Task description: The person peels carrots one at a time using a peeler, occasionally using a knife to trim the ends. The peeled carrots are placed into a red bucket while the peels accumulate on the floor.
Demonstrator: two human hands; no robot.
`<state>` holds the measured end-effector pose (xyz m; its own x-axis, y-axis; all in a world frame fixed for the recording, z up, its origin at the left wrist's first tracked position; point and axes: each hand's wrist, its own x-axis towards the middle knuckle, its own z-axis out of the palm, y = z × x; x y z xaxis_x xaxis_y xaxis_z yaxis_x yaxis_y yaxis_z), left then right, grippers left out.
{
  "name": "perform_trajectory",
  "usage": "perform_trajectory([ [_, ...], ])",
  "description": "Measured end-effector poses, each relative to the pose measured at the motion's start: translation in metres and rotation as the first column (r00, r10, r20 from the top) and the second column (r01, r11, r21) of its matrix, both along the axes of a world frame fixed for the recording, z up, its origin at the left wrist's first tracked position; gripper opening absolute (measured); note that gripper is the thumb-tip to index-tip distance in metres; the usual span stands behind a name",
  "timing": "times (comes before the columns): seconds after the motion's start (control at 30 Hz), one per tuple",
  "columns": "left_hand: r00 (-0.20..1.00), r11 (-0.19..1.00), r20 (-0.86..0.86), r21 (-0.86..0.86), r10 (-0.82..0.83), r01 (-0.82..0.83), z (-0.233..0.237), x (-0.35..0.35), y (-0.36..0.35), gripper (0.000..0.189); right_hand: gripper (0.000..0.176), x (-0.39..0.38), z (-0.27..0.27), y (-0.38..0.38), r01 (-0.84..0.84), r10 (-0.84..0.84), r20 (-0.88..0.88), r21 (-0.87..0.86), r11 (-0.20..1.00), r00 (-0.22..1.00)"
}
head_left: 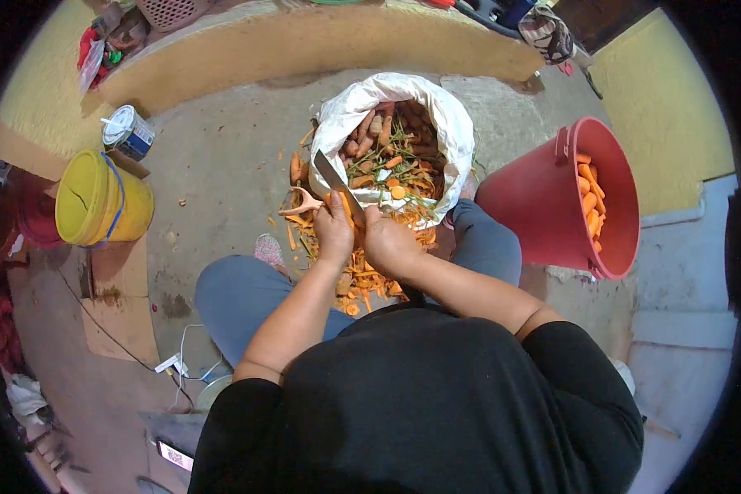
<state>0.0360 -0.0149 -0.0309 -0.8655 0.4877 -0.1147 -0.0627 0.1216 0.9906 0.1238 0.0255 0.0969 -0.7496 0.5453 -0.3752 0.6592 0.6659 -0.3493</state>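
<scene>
My right hand (389, 245) is closed round the handle of a knife (336, 179), its wide blade pointing up and to the left. Close beside it, my left hand (335, 232) grips a carrot (348, 207), mostly hidden by the fingers and blade. A pale orange Y-shaped peeler (302, 202) sticks out at the left hand's outer side. Just beyond the hands stands a white sack (454, 123), rolled open, with unpeeled carrots (373, 138), green stems and trimmed pieces inside. Peelings and carrot ends (358, 276) lie on the floor below the hands, between my knees.
A tilted red bucket (514, 202) with peeled carrots (589, 198) is by my right knee. Left stand a yellow bucket (132, 210) and a white-lidded paint pail (132, 133). A power strip (171, 363) with cords lies lower left. A low wall (247, 53) curves behind the sack.
</scene>
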Motion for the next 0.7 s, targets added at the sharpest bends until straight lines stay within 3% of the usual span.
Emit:
perform_trajectory([
  [0.1, 0.998, 0.998, -0.047, -0.059, -0.037, 0.034, 0.015, -0.004, -0.004, 0.045, 0.020, -0.002, 0.003, 0.000, 0.019, -0.017, 0.037, -0.041, 0.999, 0.999],
  [0.17, 0.998, 0.998, -0.065, -0.066, -0.026, 0.022, 0.018, -0.006, -0.004, 0.044, 0.021, 0.001, -0.012, 0.005, 0.011, -0.012, -0.032, -0.031, 0.999, 0.999],
  [0.27, 0.989, 0.987, 0.102, 0.134, -0.105, 0.091, 0.047, -0.005, -0.009, 0.040, 0.023, 0.006, -0.016, 0.022, -0.058, 0.042, -0.172, -0.089, 0.994, 0.984],
  [0.37, 0.976, 0.980, 0.100, 0.064, -0.194, 0.189, 0.036, -0.007, -0.011, 0.038, 0.031, 0.017, -0.009, 0.035, -0.073, 0.036, -0.211, -0.174, 0.982, 0.977],
  [0.47, 0.959, 0.940, 0.047, 0.215, -0.280, 0.264, 0.026, -0.002, -0.007, 0.043, 0.032, 0.028, 0.006, 0.044, -0.042, -0.014, -0.208, -0.263, 0.964, 0.978],
  [0.57, 0.718, 0.875, 0.521, 0.400, -0.463, 0.274, 0.068, -0.004, -0.017, 0.049, 0.028, 0.040, 0.014, 0.050, -0.041, -0.046, -0.284, -0.293, 0.955, 0.958],
  [0.63, 0.667, 0.839, 0.541, 0.481, -0.513, 0.254, 0.061, -0.006, -0.018, 0.054, 0.022, 0.044, 0.007, 0.050, -0.014, -0.112, -0.347, -0.342, 0.940, 0.931],
  [0.7, 0.622, 0.812, 0.561, 0.536, -0.547, 0.231, 0.060, -0.006, -0.018, 0.058, 0.029, 0.045, 0.010, 0.048, 0.027, -0.127, -0.341, -0.282, 0.959, 0.931],
])
